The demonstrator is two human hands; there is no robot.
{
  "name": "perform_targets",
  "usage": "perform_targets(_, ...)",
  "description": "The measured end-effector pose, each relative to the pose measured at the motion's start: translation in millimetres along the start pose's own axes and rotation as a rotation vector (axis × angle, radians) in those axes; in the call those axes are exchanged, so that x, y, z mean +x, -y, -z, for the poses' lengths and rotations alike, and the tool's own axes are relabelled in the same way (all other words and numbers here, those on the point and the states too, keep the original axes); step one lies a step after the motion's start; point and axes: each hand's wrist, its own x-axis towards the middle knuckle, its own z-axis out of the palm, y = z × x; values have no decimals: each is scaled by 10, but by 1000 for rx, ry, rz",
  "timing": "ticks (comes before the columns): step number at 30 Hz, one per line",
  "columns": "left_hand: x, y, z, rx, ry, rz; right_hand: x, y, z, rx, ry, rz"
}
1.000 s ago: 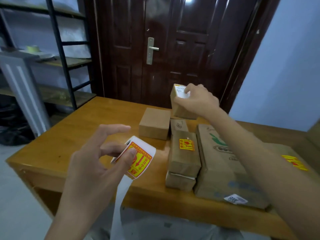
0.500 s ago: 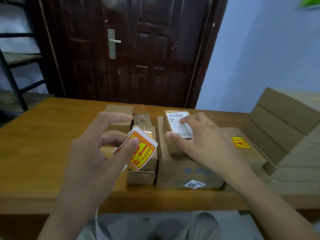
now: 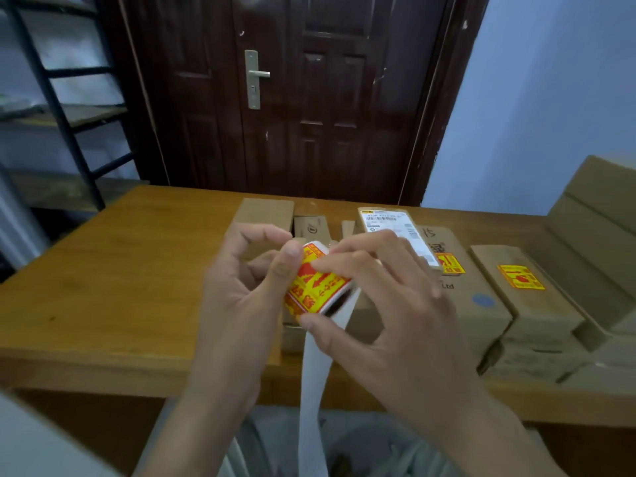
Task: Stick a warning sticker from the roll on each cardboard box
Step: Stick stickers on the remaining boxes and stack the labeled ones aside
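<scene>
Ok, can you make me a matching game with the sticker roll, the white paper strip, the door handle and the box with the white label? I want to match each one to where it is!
Things:
1. sticker roll
2. white paper strip
3. door handle
4. box with the white label

Places:
A. on the dark door behind the table
B. hanging down below the hands
C. on top of a bigger box on the table
D. held between both hands

Pairs: 1-D, 2-B, 3-A, 4-C
</scene>
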Motion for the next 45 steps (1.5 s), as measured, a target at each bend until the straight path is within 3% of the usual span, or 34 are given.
perform_targets(8,-4,43,153,32,207,-73,4,-136,-3,411,-44,-203)
perform_targets(12,-6,73,135,150,254,-156,-17,-191,7,390,-26,-238)
perform_targets(16,10,96,128,219,208,-212,-24,-222,62,154,-33,-209)
perform_targets(23,-59,14,70,394,81,-310,-35,-202,120,73,-72,-173)
perform_targets(31,-125,114,37,522,4,-422,-68,-135,38,88,-100,-197)
perform_targets(45,-154,199,32,690,-64,-315,-93,-190,37,296,42,-345)
